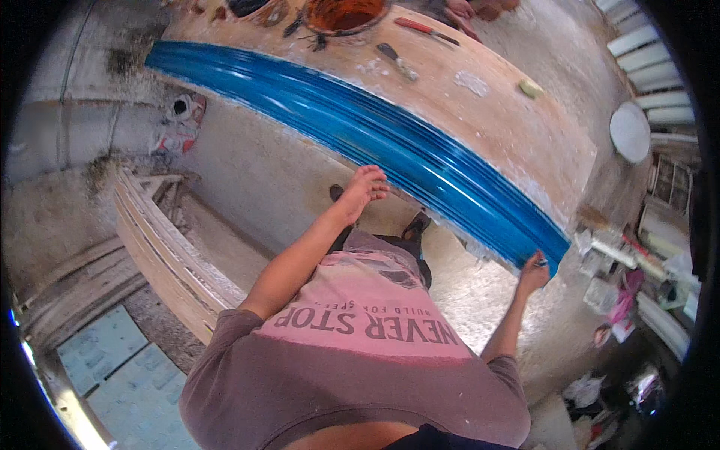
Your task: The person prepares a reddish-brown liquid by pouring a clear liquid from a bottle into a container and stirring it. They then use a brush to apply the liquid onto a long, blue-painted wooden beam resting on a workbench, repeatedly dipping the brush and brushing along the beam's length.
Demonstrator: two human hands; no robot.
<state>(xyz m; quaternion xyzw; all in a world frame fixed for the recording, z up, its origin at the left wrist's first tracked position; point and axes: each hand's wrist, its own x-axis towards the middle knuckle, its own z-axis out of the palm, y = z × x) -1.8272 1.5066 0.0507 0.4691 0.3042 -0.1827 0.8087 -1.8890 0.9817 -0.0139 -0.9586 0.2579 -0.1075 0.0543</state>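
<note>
A long, glossy blue ribbed mould (315,112) lies along the near side of a wooden table, with grooves running its whole length. At its right end my right hand (533,274) is closed, the fingers pinching the corner of the mould; whether something small is also in them I cannot make out. My left hand (364,193) is at the middle of the mould's near edge, fingers loosely stretched and holding nothing. Whether it touches the edge is unclear.
On the wooden table (480,124) are a red-handled tool (424,30), a scraper-like tool (396,61), an orange-lined bucket (345,13) and a greenish lump (530,89). Another person's hand (460,10) shows beyond. Long pale mouldings (161,259) stand at left; clutter (622,285) lies right.
</note>
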